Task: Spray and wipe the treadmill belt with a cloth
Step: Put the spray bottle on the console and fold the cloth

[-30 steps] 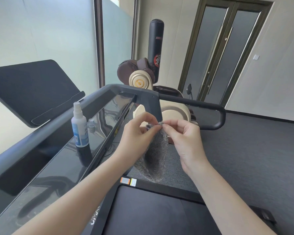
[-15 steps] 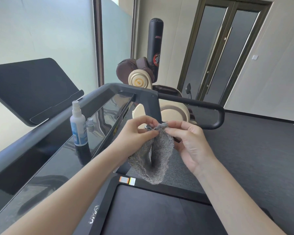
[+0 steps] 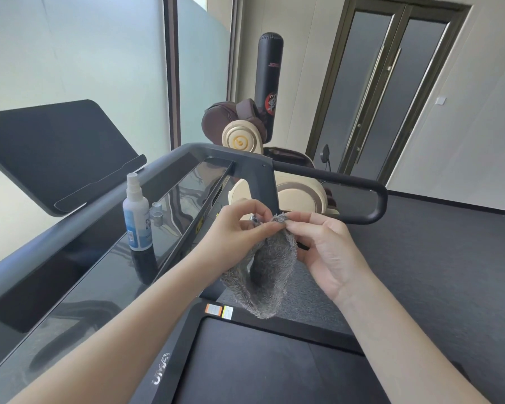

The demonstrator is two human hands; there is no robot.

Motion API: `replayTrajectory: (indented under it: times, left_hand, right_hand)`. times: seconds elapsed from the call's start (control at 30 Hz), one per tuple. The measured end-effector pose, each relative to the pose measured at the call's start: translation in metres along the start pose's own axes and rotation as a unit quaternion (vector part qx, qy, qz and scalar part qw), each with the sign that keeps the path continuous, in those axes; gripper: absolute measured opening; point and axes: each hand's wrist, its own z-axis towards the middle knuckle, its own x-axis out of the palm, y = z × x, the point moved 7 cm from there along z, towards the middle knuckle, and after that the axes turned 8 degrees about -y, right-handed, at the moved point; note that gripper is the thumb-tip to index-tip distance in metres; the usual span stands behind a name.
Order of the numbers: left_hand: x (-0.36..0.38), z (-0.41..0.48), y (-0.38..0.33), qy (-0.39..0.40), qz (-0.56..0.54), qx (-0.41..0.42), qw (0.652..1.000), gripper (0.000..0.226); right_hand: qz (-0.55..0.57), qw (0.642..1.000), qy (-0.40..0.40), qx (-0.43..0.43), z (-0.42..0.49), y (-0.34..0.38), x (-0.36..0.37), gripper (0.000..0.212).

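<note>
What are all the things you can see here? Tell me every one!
cloth: one, grey and fluffy, hanging from both hands above the belt's front end
spray bottle: one, white with blue label, upright on the glossy console
small cap: one, silver, just beside the bottle
treadmill belt: one, black, bottom centre
handrail: one, dark loop, behind the hands
tablet stand: one, black, tilted, at left
punching bag: one, black, upright at the back
massage chair: one, cream and brown, behind the treadmill
double door: one, dark frame, right rear
left hand: pinching the cloth's top edge
right hand: pinching the cloth's top edge
</note>
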Motion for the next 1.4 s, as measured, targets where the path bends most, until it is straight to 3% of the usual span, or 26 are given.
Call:
replayTrajectory:
  times: [0.13,0.37,0.63,0.9,1.1,1.4]
  left_hand:
    - [-0.005,0.000,0.000,0.007,0.002,-0.005,1.000,0.019]
    - [0.001,-0.002,-0.005,-0.008,0.037,0.020,0.999,0.017]
    - [0.000,-0.003,-0.006,0.001,0.042,0.031,0.999,0.015]
    - [0.005,-0.004,-0.004,0.030,0.085,0.045,0.995,0.007]
    - [-0.006,0.002,0.011,0.022,0.055,-0.013,0.998,0.018]
    - [-0.025,0.004,0.048,-0.051,0.029,-0.129,0.990,0.030]
  right_hand:
    - [0.013,0.999,-0.037,-0.024,0.003,0.007,-0.011,0.013]
    - [-0.122,0.986,-0.035,-0.106,-0.006,0.007,-0.006,0.009]
    - [-0.140,0.984,-0.005,-0.111,-0.009,0.003,-0.006,0.013]
    - [-0.137,0.978,-0.043,-0.148,-0.008,0.004,-0.006,0.017]
    - [-0.073,0.987,-0.105,-0.095,0.000,0.005,-0.024,0.008]
    - [0.067,0.974,-0.201,-0.082,0.012,0.032,-0.069,0.015]
